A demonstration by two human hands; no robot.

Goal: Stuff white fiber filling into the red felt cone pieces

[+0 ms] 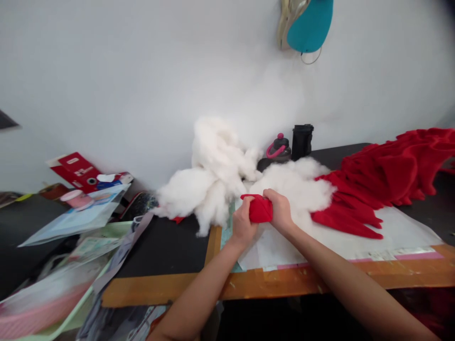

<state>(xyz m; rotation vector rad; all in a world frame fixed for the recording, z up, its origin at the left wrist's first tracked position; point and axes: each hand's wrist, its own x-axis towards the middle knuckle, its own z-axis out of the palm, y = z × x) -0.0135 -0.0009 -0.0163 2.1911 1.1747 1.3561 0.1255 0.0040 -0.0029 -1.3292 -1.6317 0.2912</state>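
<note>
Between my two hands is a small red fabric piece [260, 210], held above the white sheet on the table. My left hand [244, 221] is closed on its left side, and my right hand [279, 209] grips its right side. What lies inside the fabric, if anything, is hidden. Just behind my hands rises a big heap of white fluffy stuffing [216, 161], with a second mound [295, 182] to its right. A pile of red fabric pieces [384, 170] spreads over the right side of the table, its nearest pieces ending in points.
A bottle with a pink handle [280, 148] and a black cup [302, 141] stand behind the stuffing. At left are a red box [80, 173], a pink spool [76, 199] and a basket [88, 293]. Brown tape covers the table's front edge [152, 288]. A blue cap [311, 26] hangs on the wall.
</note>
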